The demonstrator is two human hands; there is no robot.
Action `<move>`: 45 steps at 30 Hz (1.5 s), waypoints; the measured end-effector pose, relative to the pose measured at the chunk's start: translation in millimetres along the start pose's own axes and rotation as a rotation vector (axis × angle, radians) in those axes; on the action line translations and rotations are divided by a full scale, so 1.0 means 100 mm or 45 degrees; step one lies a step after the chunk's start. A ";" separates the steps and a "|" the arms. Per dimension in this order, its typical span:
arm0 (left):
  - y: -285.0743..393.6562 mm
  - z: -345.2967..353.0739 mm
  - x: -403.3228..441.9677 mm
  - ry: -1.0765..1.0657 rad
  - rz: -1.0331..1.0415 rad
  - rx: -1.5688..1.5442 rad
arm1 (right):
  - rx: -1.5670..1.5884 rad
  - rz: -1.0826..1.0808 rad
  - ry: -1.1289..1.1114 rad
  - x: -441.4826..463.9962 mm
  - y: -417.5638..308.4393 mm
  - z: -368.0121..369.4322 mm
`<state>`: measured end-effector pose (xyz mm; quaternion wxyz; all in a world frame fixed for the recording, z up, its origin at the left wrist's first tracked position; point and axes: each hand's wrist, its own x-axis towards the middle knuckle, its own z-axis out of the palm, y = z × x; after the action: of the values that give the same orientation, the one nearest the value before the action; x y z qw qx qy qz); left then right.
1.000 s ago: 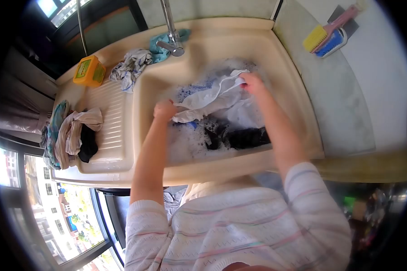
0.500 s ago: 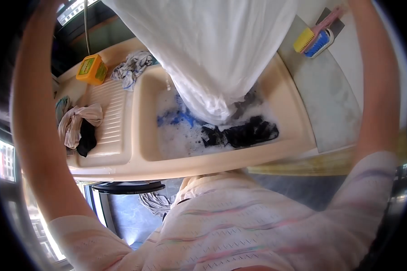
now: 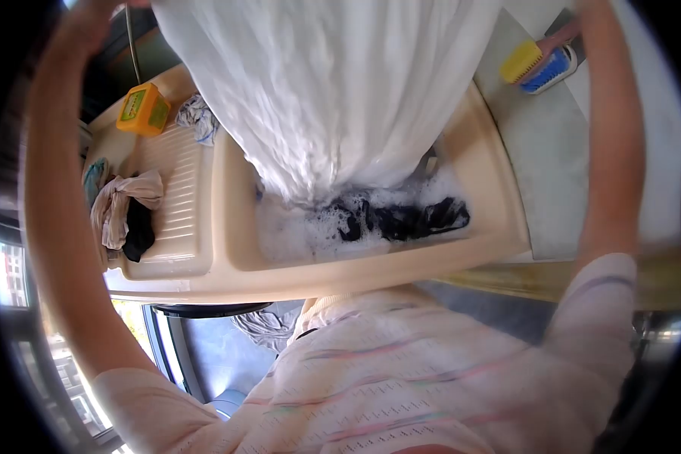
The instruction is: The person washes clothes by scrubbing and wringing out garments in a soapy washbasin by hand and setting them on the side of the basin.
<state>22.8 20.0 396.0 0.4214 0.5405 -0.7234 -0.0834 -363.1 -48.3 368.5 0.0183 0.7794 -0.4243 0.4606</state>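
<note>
- The person's pale striped top (image 3: 401, 378) fills the bottom of the view, with both forearms raised along the two sides.
- The left hand (image 3: 83, 26) is at the upper left, cut by the frame; its fingers are too cropped and blurred to tell whether they grip.
- The right hand is beyond the top edge at the right, so the state of its fingers cannot be told.
- A large white cloth (image 3: 333, 91) hangs between the raised arms over the sink (image 3: 386, 261), wet and creased, its top out of view and its gathered lower end down at the suds (image 3: 295, 231).
- Just beside that lower end, a dark cloth (image 3: 401, 223) lies partly in the foam.
- Left of the basin, on the ribbed drainboard (image 3: 178, 189), a pinkish cloth (image 3: 117, 216) lies heaped against a black cloth (image 3: 138, 234), with a teal cloth (image 3: 95, 180) behind them.
- Farther back, a crumpled patterned cloth (image 3: 198, 119) sits near an orange container (image 3: 145, 111) with a green label.
- Right of the sink, a yellow-bristled brush (image 3: 520, 62) overlaps a blue-bristled brush (image 3: 548, 72).
- Below the sink, a grey cloth (image 3: 265, 329) lies crumpled on the grey floor (image 3: 216, 352).
</note>
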 end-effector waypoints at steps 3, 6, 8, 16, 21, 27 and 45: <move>-0.98 0.94 -0.63 -0.808 -0.424 0.136 | -0.038 0.149 -0.513 -0.73 0.69 0.71; -1.94 2.01 -1.39 -0.947 -0.692 -0.280 | -0.052 0.502 -1.017 -1.57 1.28 1.44; -1.98 2.40 -1.38 -1.090 -0.838 -0.390 | 0.154 0.906 -1.215 -1.82 1.58 1.67; -1.79 4.06 -2.01 -0.884 -0.515 0.162 | -0.121 0.483 -0.867 -3.23 1.64 2.84; -1.85 4.44 -2.01 -0.915 -0.821 0.075 | -0.452 0.697 -1.273 -3.49 1.84 3.24; -2.17 3.97 -1.68 -0.716 -1.488 -1.650 | 0.723 1.079 -0.948 -3.08 2.15 2.80; -1.90 4.55 -2.19 -0.314 -0.534 -2.878 | 0.481 0.616 -0.344 -2.98 0.44 3.39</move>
<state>-146.8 -22.1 -114.0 0.5690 -0.0473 -0.1683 -0.8036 -219.0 -26.7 -61.4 -0.2928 0.6997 -0.5029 0.4144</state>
